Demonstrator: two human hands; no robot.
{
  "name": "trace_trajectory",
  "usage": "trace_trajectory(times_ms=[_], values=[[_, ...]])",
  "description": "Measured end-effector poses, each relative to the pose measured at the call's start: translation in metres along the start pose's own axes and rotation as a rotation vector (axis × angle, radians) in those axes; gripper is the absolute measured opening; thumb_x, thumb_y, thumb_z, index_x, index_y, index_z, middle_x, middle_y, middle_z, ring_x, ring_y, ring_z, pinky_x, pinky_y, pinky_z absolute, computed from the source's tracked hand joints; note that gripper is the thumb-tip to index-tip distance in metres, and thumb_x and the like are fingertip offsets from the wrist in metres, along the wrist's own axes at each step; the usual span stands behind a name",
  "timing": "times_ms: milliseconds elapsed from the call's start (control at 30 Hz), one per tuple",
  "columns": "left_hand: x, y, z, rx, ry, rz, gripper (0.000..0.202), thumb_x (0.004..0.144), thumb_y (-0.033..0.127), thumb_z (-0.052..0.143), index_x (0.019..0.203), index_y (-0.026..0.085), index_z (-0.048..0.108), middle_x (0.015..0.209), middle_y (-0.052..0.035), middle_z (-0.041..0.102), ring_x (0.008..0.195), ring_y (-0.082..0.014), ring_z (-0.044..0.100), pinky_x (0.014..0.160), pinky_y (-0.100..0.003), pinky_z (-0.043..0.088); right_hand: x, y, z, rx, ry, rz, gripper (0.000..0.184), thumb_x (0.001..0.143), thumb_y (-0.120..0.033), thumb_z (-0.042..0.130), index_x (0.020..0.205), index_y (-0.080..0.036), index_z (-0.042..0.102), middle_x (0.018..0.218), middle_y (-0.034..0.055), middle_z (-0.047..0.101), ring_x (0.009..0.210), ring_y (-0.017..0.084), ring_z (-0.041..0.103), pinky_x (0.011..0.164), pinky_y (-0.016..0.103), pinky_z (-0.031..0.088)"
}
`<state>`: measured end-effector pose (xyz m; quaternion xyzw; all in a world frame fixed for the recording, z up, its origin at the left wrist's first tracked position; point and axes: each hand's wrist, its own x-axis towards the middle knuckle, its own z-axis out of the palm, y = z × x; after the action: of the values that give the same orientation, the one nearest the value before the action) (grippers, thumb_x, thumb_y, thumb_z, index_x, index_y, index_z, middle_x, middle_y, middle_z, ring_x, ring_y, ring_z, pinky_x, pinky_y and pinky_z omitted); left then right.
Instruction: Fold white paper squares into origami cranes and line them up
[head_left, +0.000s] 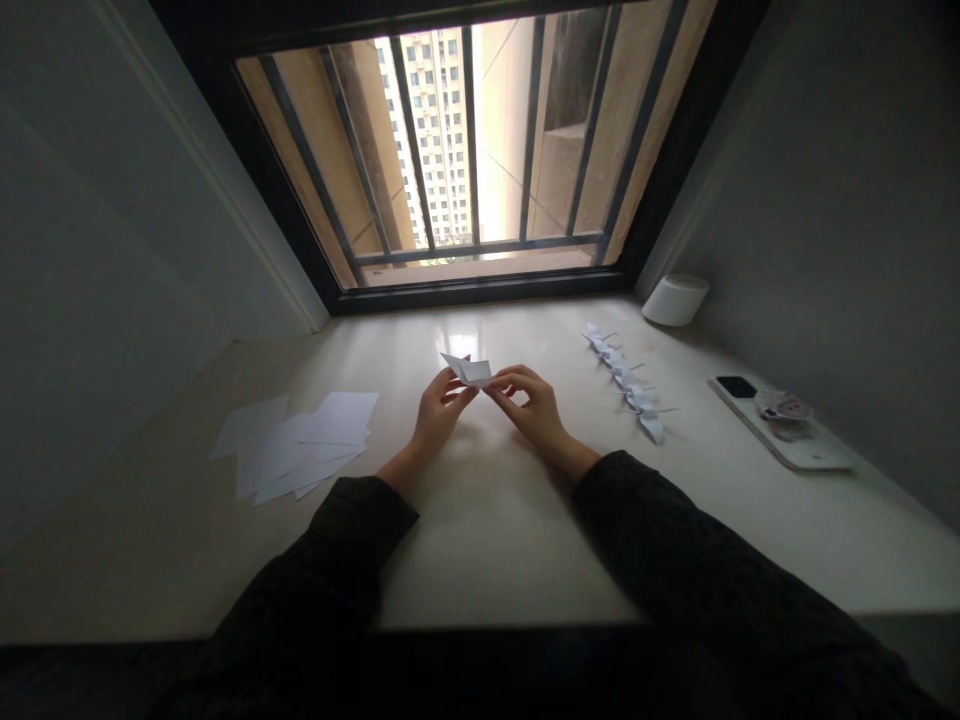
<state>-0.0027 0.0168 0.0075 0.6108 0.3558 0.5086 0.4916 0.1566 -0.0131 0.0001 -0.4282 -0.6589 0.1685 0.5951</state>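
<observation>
Between my two hands is a small piece of folded white paper (472,371), held just above the pale sill, with one pointed flap sticking out to the upper left. My left hand (441,402) pinches its left side between thumb and fingers. On the other side, my right hand (534,402) grips the lower right corner with thumb and fingertips. The fingers partly cover the paper's lower edge. To the right of my right hand, several folded paper cranes (624,378) stand in a slanting row.
Loose white paper sheets (300,445) lie overlapping on the left of the sill (495,540). At the right are a phone (795,445) with a round grip on its back and a white cylindrical object (676,300). A barred window (480,294) is behind; walls flank both sides.
</observation>
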Motion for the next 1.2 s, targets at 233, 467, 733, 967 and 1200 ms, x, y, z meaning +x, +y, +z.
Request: trace_trajectory(times_ms=[233,467,733,967,1200], values=[[0.003,-0.007,-0.001,-0.165,-0.058,-0.053,0.058,0.069,0.032,0.074,0.122,0.019,0.055,0.100,-0.0064,0.067,0.092,-0.0194,0.062,0.087,-0.034,0.046,-0.002,0.001,0.005,0.173,-0.048,0.169,0.020,0.073,-0.041,0.069,0.076,-0.021,0.069,0.085,0.0047,0.063,0.073,0.015,0.060,0.058,0.028,0.048],[0.003,0.002,-0.003,-0.171,-0.068,-0.111,0.056,0.063,0.031,0.077,0.113,0.016,0.059,0.091,-0.0050,0.068,0.086,-0.0179,0.064,0.085,-0.034,0.048,0.000,0.002,0.002,0.203,-0.092,0.222,0.024,0.068,-0.044,0.072,0.072,-0.020,0.069,0.081,0.0043,0.064,0.072,0.015,0.060,0.058,0.028,0.048],[0.008,0.005,-0.010,-0.146,-0.122,-0.128,0.050,0.059,0.029,0.079,0.104,0.013,0.063,0.090,-0.0071,0.069,0.082,-0.0183,0.065,0.084,-0.036,0.049,0.001,0.007,0.001,0.208,-0.093,0.187,0.024,0.070,-0.044,0.071,0.074,-0.021,0.070,0.079,0.0035,0.064,0.071,0.014,0.060,0.058,0.027,0.048],[0.010,0.003,-0.017,-0.089,-0.191,-0.124,0.049,0.061,0.029,0.078,0.105,0.012,0.063,0.095,-0.0096,0.069,0.083,-0.0191,0.064,0.082,-0.035,0.049,0.001,-0.002,-0.005,-0.007,0.007,0.046,0.016,0.080,-0.037,0.062,0.079,-0.021,0.065,0.082,0.0040,0.061,0.074,0.016,0.058,0.061,0.029,0.049],[0.006,0.010,-0.013,-0.124,-0.253,-0.186,0.043,0.063,0.029,0.077,0.101,0.013,0.065,0.093,-0.0089,0.069,0.081,-0.0181,0.064,0.078,-0.032,0.049,-0.002,-0.010,-0.011,-0.274,-0.020,-0.181,0.017,0.081,-0.024,0.057,0.098,-0.024,0.059,0.102,0.0074,0.059,0.097,0.023,0.054,0.082,0.039,0.049]])
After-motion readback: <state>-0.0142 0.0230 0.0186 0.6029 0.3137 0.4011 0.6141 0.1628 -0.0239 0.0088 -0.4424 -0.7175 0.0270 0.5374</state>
